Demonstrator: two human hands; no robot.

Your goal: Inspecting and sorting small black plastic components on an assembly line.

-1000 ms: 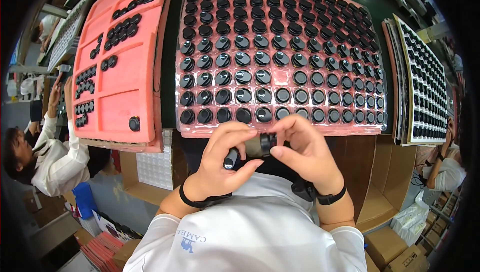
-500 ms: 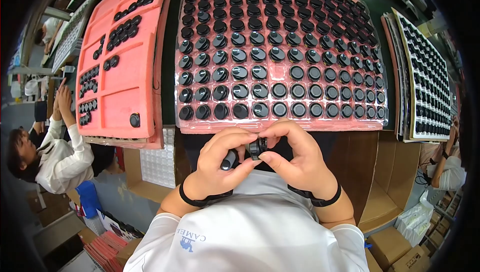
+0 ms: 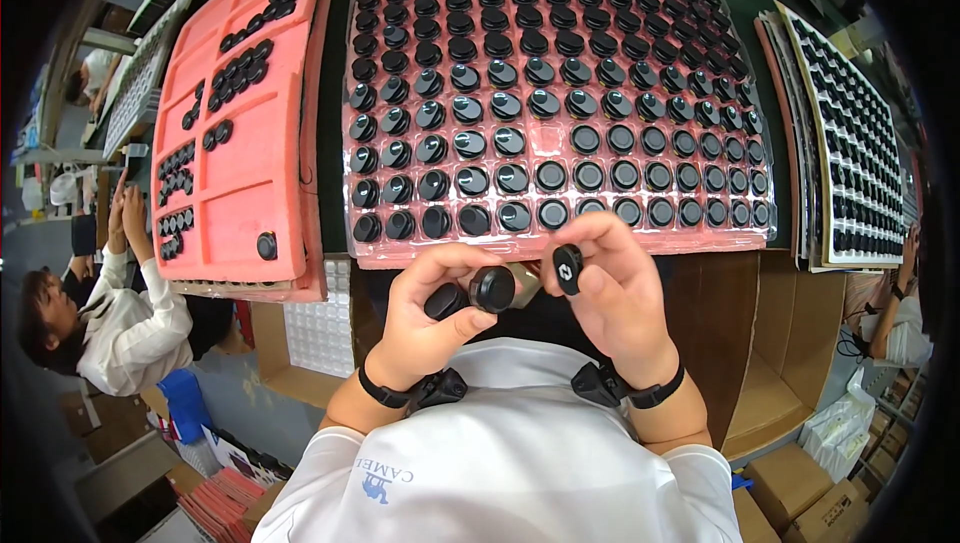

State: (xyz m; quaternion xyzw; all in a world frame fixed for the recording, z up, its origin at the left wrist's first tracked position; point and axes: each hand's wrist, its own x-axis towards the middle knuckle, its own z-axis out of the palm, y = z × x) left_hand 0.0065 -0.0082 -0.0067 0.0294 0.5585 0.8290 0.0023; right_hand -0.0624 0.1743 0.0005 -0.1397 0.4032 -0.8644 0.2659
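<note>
Two black round pieces (image 3: 494,288) are sitting in the left hand's (image 3: 412,328) grasp, though whether they are touching is hard to tell. The right hand (image 3: 625,298) is pinching a black oval cap (image 3: 567,269) nearby, its fingers hiding part of the clear tray's (image 3: 546,140) near edge. A pink foam tray (image 3: 235,243) is lying left; a white tray (image 3: 840,259) is standing right.

Right held piece (image 3: 567,269): black, white-marked. Left held pieces (image 3: 493,288): black. Left foam tray (image 3: 240,223): pink. Near shirt (image 3: 510,443): white, blue-printed.
</note>
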